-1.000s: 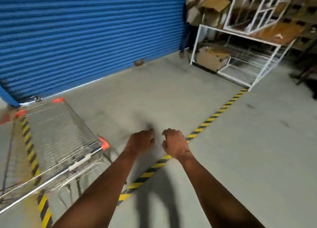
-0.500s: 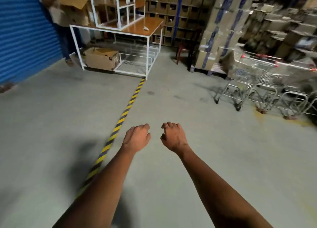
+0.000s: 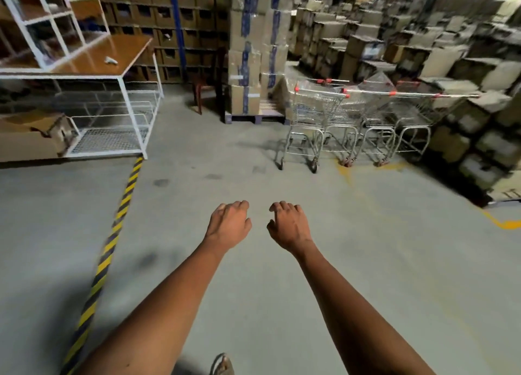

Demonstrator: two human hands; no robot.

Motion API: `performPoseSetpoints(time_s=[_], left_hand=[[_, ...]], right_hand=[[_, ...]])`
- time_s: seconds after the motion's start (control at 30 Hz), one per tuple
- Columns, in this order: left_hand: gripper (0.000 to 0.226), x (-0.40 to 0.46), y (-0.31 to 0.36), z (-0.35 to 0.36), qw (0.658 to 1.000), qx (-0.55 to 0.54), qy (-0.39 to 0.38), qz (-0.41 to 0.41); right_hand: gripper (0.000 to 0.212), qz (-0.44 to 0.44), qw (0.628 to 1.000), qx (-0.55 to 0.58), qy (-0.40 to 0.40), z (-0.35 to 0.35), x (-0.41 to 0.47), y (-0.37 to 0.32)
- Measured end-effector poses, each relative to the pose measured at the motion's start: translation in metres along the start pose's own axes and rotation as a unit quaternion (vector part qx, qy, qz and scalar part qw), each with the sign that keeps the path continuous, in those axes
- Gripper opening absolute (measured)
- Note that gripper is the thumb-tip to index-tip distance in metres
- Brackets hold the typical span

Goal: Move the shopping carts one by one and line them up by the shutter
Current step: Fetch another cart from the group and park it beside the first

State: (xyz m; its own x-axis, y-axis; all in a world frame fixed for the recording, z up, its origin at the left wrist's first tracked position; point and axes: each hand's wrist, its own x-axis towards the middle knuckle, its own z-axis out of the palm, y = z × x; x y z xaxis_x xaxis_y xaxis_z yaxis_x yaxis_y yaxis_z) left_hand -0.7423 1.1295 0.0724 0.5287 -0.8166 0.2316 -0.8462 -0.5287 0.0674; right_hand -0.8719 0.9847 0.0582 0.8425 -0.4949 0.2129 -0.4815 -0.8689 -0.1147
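Both hands are held out ahead of the person at about the same height, close together and apart from every object. The left hand [image 3: 229, 224] has its fingers [image 3: 239, 205] loosely curled and holds nothing; the right hand [image 3: 288, 224] likewise shows loosely curled fingers [image 3: 283, 206], slightly spread, with nothing between them. This posture is judged to be a readiness for a handle, not a grip. The shopping carts [image 3: 358, 121] stand well ahead on the concrete floor [image 3: 366, 262], parked side by side in a row against stacked cardboard boxes [image 3: 465, 115], their red-tipped handle bars turned roughly toward the viewer. How many there are cannot be told for certain because of blur; at least three frames can be made out. The nearest cart [image 3: 308, 121], at the left end of the row, stands just beside a wrapped pallet stack [image 3: 255, 50] and seems the easiest to draw out first. The shutter is not in view, so the lining-up place cannot be checked here. A yellow and black floor stripe [image 3: 112, 233] runs from the lower left up to the foot of a white-framed counter [image 3: 112, 56], which carries a small pale item, too blurred to identify. The step in hand is judged to be the approach to fetch a cart; none is held yet. A sandalled foot [image 3: 222, 364] shows at the bottom edge.
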Motion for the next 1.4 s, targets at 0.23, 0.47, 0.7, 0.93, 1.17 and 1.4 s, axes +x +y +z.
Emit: performPoseSetpoints(time_s=[0.23, 0.47, 0.7, 0.93, 1.17, 1.4], left_hand=[[0.038, 0.187, 0.035, 0.025, 0.997, -0.035, -0.023, 0.069], [0.042, 0.346, 0.076, 0.064, 0.990, -0.064, -0.040, 0.116], [0.043, 0.536, 0.137, 0.118, 0.989, -0.094, -0.050, 0.105], [0.039, 0.726, 0.192, 0.142, 0.988, -0.125, -0.049, 0.082], [0.040, 0.891, 0.209, 0.191, 0.986, -0.137, -0.069, 0.070], [0.038, 1.071, 0.203, 0.247, 0.986, -0.137, -0.063, 0.076]], right_hand=[[0.036, 0.065, 0.998, -0.006, 0.012, -0.001, 0.129, 0.110], [0.036, 0.103, 0.995, 0.012, 0.013, 0.021, 0.232, 0.224], [0.037, 0.101, 0.995, -0.004, 0.011, 0.040, 0.379, 0.365], [0.032, 0.081, 0.996, -0.019, 0.030, 0.027, 0.541, 0.503], [0.032, 0.083, 0.996, -0.017, 0.029, 0.054, 0.688, 0.606], [0.037, 0.093, 0.996, -0.013, 0.000, 0.095, 0.852, 0.703]])
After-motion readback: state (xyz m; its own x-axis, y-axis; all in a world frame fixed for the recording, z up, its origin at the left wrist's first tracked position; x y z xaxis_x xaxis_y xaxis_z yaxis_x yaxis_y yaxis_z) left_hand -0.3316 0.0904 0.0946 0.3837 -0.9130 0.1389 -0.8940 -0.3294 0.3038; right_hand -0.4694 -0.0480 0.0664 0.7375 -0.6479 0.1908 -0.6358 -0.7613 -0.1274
